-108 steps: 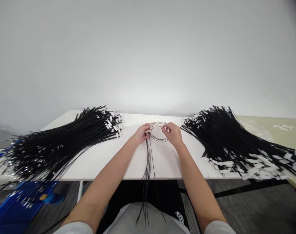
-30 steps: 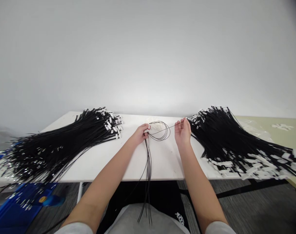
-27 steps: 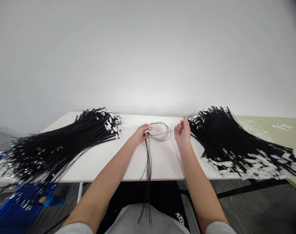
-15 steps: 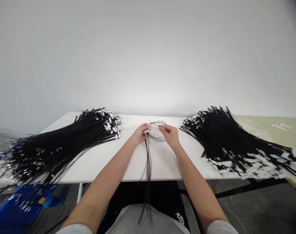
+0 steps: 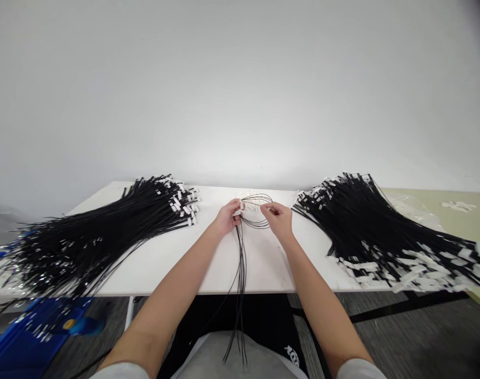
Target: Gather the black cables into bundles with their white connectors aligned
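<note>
My left hand pinches the bundle at mid-table, so its tails hang over the near edge. My right hand pinches one looped wire, keeping it beside the bundle, between both piles.

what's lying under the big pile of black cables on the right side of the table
The pile of black cables rests on the white table; white tags spill along its near edge. Anything beneath the pile is covered.
</note>
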A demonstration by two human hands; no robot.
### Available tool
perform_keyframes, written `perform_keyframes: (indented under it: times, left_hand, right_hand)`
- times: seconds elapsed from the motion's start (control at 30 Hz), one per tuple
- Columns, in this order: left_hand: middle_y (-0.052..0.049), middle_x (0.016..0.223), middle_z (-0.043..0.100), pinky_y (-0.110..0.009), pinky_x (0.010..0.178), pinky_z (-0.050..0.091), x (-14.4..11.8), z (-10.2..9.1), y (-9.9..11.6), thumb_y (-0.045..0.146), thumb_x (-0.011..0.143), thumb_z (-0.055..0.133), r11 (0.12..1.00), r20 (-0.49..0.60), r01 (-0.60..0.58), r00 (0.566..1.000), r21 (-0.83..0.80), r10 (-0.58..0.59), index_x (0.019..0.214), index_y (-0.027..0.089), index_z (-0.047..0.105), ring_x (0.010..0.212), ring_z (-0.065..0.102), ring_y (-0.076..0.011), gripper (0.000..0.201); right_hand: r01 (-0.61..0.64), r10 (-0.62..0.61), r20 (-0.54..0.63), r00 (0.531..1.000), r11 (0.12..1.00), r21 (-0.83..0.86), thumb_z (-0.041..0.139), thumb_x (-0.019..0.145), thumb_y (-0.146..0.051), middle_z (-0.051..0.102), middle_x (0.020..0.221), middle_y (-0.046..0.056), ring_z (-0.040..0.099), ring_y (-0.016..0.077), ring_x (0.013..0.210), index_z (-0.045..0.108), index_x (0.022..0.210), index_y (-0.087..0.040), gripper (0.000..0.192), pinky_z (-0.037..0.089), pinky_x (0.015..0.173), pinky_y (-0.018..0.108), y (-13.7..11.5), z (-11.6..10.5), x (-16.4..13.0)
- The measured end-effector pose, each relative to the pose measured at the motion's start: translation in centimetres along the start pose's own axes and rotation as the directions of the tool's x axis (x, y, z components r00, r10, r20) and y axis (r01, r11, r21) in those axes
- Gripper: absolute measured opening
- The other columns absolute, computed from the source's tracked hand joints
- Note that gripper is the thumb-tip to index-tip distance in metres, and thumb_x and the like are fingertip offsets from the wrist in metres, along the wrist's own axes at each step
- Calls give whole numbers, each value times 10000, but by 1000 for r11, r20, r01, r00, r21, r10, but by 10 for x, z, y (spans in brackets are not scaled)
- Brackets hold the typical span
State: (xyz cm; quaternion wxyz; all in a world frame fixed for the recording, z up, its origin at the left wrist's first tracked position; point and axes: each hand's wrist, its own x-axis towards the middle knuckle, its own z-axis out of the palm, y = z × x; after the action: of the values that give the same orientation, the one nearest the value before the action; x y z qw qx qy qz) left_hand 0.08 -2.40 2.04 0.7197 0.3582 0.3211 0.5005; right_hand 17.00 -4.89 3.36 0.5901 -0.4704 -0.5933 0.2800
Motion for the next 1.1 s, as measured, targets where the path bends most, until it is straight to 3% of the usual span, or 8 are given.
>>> perform_keyframes:
  times: [0.9,1.1]
  left_hand:
    - [23,726,478,-149,319,190,1,-2,-1,305,668,627,999,26,-11,1000,-31,12,732,169,482,432,388,-31,209]
    - [22,698,471,-152,317,176,1,-2,-2,309,676,617,1000,10,-10,1000,-2,10,718,164,486,413,360,-24,200]
  right_hand:
    - [55,-55,18,998,998,-34,592,686,-304,324,479,-56,285,68,478,645,665,-166,150,288,472,210,2,-1,0]
    - [127,-127,11,992,986,-104,576,709,-273,292,477,-62,271,67,475,643,675,-176,122,286,473,208,4,-1,0]
